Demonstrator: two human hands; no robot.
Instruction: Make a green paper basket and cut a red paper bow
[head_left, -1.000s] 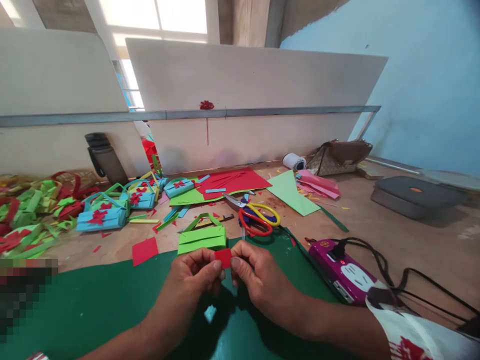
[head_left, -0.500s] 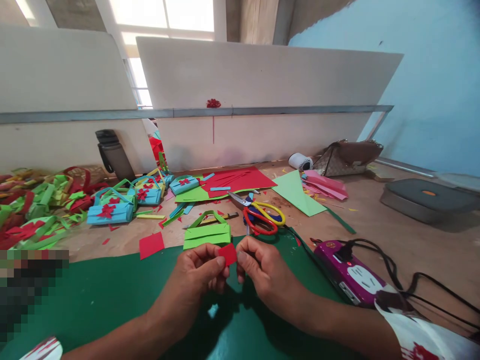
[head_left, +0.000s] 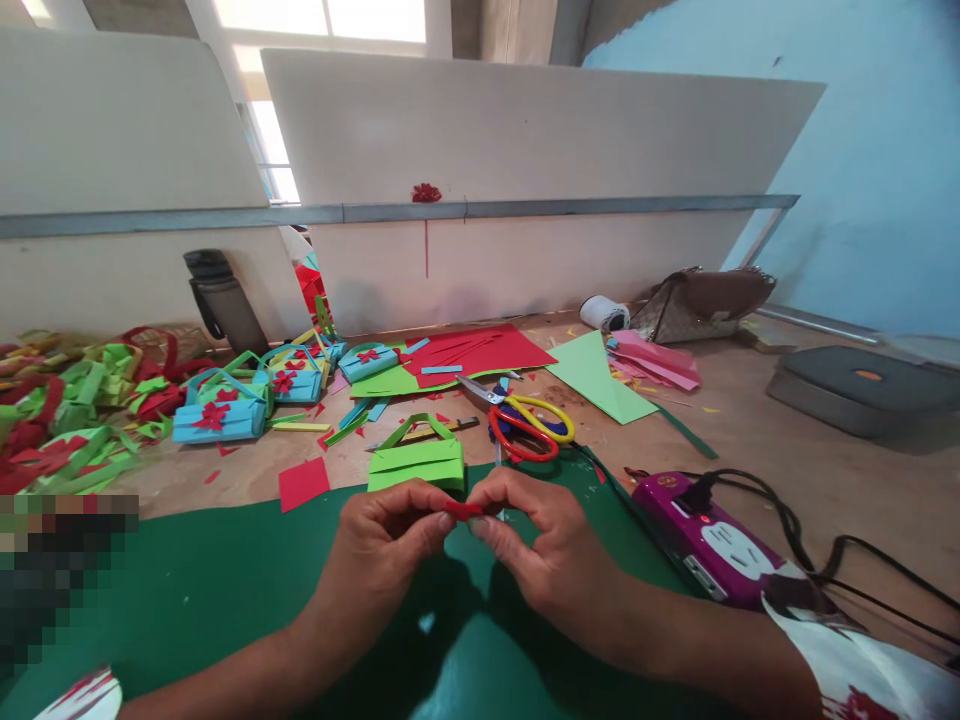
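Note:
My left hand [head_left: 382, 550] and my right hand [head_left: 536, 545] meet over a dark green sheet [head_left: 187, 600], both pinching a small red paper piece [head_left: 465, 510] between thumbs and fingertips. The piece now lies nearly edge-on, folded flat. Just beyond my fingers sits a light green folded paper basket [head_left: 416, 462] with a handle. Scissors with red and yellow handles [head_left: 525, 425] lie a little farther back on the right.
A red paper square [head_left: 304, 483] lies left of the green basket. Blue and green paper baskets [head_left: 217, 415] crowd the left. A purple power strip [head_left: 712, 545] with black cables sits on the right. Red and green sheets [head_left: 480, 350], a grey box [head_left: 862, 385] and white boards stand behind.
The red piece, held flat facing me before, has been turned and folded so only its thin edge shows. Both hands rose slightly and closed together around it.

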